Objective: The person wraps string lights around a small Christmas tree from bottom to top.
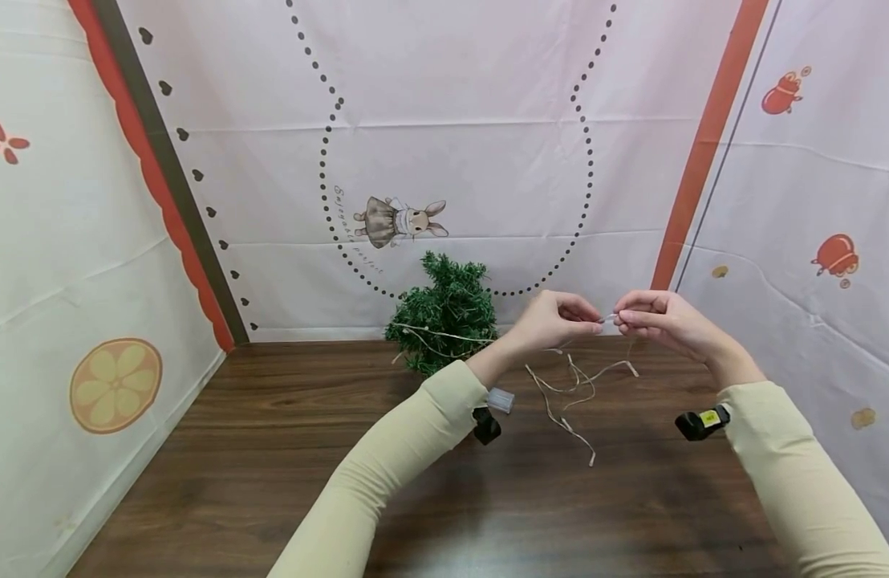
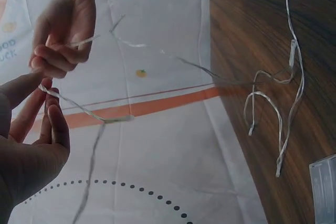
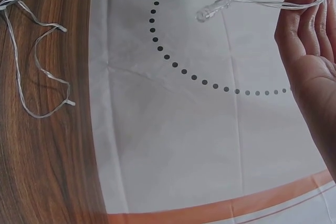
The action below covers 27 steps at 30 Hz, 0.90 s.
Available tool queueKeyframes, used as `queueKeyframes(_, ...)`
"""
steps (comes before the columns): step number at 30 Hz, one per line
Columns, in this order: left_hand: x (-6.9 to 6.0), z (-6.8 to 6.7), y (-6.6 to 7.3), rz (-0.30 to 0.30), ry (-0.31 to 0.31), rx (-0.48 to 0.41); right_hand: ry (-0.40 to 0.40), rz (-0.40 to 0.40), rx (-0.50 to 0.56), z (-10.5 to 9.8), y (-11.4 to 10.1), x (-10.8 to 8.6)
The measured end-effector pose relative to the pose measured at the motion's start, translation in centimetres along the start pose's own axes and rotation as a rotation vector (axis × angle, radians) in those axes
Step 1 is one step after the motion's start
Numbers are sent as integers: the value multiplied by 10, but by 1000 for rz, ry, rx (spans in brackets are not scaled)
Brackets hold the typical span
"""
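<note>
My left hand [image 1: 553,321] and right hand [image 1: 664,321] are raised above the table's back edge, fingertips close together. Both pinch a thin clear light string [image 2: 68,99] between thumb and fingers. One small bulb [image 3: 206,14] hangs from the wire in the right wrist view. More of the string [image 1: 560,391] lies in loose loops on the table below. Part of it wraps across a small green artificial tree [image 1: 448,309], left of my hands. A clear plastic box [image 1: 500,400] sits beside my left forearm.
The dark wooden table [image 1: 286,449] meets a printed cloth backdrop [image 1: 452,80] behind it, with cloth panels at the left and right. Black wrist cameras hang below both sleeves.
</note>
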<state>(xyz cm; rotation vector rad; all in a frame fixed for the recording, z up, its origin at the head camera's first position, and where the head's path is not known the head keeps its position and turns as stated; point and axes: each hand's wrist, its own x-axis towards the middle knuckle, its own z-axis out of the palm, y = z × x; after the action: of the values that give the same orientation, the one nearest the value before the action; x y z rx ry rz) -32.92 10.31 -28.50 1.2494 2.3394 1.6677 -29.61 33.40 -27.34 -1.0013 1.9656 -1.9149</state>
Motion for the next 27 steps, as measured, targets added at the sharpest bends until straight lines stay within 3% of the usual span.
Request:
queueKeyframes(4,0,0,2,21,21,30,12,-12,-37,1,0,2)
queueKeyframes(8,2,-4,4,15,69,27,47,-8,-183,2,-1,3)
queueKeyframes(12,4,-12,5,-50,96,68,93,18,-361,5,-2,2)
queueKeyframes(14,6,-18,7,-102,116,75,119,37,-391,4,-1,-2)
queueKeyframes(20,17,-40,19,-210,160,-12,151,43,-215,-9,5,-14)
queueKeyframes(23,23,-51,26,-240,137,-22,125,24,-131,-14,8,-18)
queueKeyframes(27,31,-66,34,-284,89,32,103,24,-105,-19,9,-22)
